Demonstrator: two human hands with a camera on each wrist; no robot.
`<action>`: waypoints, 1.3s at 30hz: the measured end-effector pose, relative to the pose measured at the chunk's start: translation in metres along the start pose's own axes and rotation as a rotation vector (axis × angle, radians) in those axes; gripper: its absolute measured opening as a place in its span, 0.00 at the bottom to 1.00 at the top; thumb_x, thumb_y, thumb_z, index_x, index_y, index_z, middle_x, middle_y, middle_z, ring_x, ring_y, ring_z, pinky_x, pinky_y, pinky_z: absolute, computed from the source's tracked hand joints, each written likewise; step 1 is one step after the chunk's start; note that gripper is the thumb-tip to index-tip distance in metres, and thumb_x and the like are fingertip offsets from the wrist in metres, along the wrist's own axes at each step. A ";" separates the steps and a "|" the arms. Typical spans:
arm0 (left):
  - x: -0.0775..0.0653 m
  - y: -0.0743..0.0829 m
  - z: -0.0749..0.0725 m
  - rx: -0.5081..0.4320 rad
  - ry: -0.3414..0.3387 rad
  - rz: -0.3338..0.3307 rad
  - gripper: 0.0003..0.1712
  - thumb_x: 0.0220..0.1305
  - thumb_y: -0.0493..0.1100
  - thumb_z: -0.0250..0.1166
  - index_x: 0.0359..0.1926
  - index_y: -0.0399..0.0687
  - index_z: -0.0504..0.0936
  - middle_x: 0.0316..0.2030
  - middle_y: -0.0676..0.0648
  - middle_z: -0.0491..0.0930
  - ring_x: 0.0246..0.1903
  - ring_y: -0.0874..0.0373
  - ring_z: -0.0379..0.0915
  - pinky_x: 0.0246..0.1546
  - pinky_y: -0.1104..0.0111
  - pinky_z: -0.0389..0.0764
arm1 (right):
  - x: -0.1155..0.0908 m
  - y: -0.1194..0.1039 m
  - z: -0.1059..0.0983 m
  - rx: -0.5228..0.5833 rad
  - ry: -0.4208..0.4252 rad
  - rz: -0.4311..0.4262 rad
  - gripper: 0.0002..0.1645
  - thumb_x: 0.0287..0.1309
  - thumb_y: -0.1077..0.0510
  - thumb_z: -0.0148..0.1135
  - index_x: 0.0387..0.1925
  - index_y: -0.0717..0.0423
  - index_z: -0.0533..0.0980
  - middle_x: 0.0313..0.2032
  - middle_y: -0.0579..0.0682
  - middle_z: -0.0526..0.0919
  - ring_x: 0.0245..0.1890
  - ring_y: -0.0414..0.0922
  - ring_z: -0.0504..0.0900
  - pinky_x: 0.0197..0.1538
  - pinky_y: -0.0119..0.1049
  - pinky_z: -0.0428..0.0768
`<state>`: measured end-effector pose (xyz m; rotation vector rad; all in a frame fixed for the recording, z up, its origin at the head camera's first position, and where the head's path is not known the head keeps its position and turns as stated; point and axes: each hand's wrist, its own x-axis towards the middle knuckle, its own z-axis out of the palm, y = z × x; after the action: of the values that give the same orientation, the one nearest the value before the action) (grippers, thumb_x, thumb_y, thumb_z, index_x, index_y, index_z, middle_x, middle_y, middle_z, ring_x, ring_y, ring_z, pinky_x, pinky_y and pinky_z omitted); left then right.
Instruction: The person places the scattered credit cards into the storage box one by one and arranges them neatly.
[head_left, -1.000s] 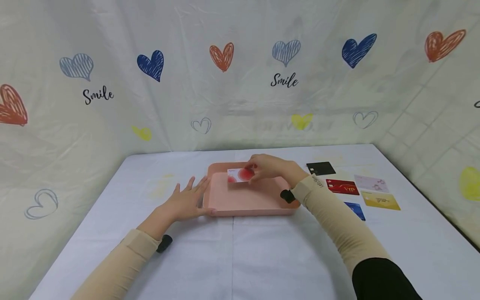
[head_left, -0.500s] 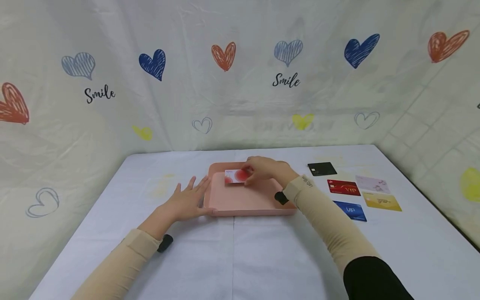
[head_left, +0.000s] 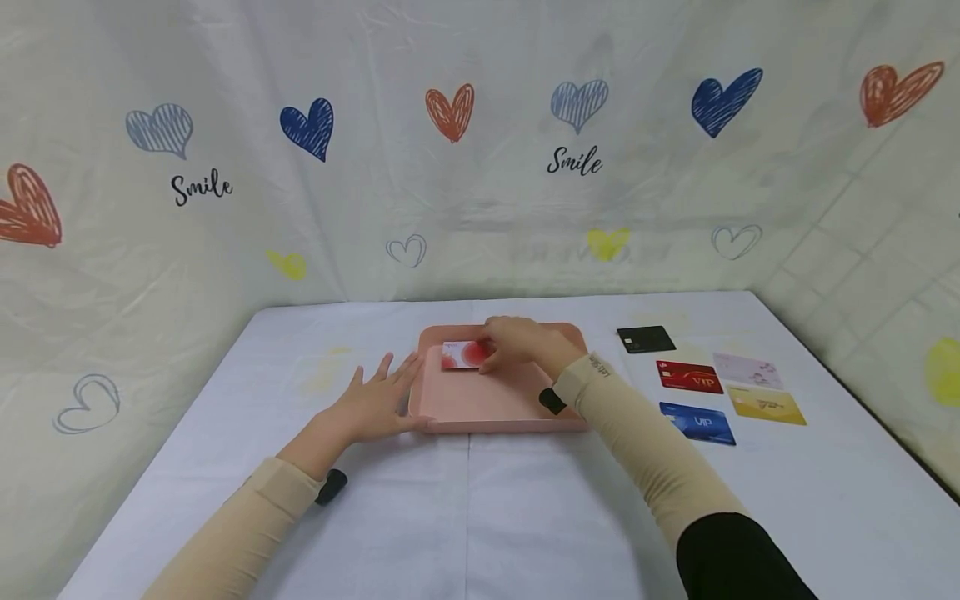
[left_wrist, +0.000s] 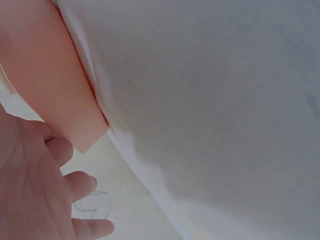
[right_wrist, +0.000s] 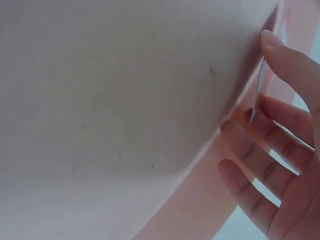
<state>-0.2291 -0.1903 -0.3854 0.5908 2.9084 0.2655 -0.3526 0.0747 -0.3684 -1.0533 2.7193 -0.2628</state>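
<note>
Right hand (head_left: 517, 340): fingers nearly closed against thumb, pinching the white-and-red card (head_left: 460, 355).
White-and-red card: over the far-left part of the pink tray (head_left: 487, 407); cannot tell if touching its floor.
Left hand (head_left: 377, 408): fingers spread wide, holding nothing, set against the tray's left end.
White desk (head_left: 375, 533), right of tray: black card (head_left: 647, 339), red card (head_left: 690, 377), floral card (head_left: 747, 370), gold card (head_left: 767, 405), blue card (head_left: 701, 423), lying flat.

Curtained-off tabletop booth; home or studio, can't tell. Table (head_left: 360, 542) covered in white cloth (head_left: 555, 525), crease (head_left: 468, 508) down the middle. Pale, wrinkled sheeting (head_left: 495, 200) walls it in at back and both sides, printed with red, blue and yellow hearts (head_left: 307, 129) and black "Smile" lettering (head_left: 574, 160). Faint brick-like lines (head_left: 862, 251) show at the right side.
</note>
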 end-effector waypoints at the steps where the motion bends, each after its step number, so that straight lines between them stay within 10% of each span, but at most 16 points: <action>1: 0.000 0.000 0.000 0.001 0.000 0.000 0.61 0.64 0.74 0.61 0.83 0.47 0.46 0.82 0.47 0.44 0.79 0.36 0.35 0.68 0.28 0.41 | 0.001 -0.001 0.001 -0.003 -0.003 -0.006 0.22 0.61 0.46 0.75 0.52 0.50 0.82 0.42 0.44 0.78 0.44 0.44 0.76 0.53 0.41 0.76; 24: 0.002 -0.002 0.001 0.002 0.010 0.011 0.60 0.65 0.73 0.61 0.83 0.50 0.45 0.81 0.47 0.45 0.78 0.35 0.37 0.68 0.28 0.42 | 0.013 -0.019 0.010 -0.061 -0.019 0.002 0.24 0.64 0.45 0.72 0.56 0.52 0.82 0.40 0.44 0.77 0.42 0.43 0.75 0.50 0.38 0.76; 32: 0.001 -0.002 0.000 -0.003 0.013 0.011 0.60 0.64 0.74 0.61 0.83 0.50 0.45 0.81 0.47 0.44 0.78 0.35 0.37 0.68 0.28 0.42 | 0.016 -0.019 0.010 -0.046 -0.009 -0.013 0.16 0.63 0.46 0.73 0.43 0.53 0.83 0.37 0.46 0.77 0.39 0.44 0.75 0.46 0.38 0.76; 39: 0.000 -0.002 0.001 -0.003 0.004 0.006 0.60 0.64 0.74 0.61 0.83 0.50 0.45 0.82 0.47 0.44 0.78 0.36 0.35 0.68 0.28 0.42 | 0.017 -0.019 0.012 -0.036 -0.026 -0.004 0.23 0.64 0.45 0.72 0.55 0.53 0.85 0.38 0.45 0.79 0.41 0.43 0.75 0.48 0.37 0.77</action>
<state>-0.2299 -0.1915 -0.3867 0.5989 2.9100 0.2723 -0.3493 0.0484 -0.3779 -1.0642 2.7091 -0.2006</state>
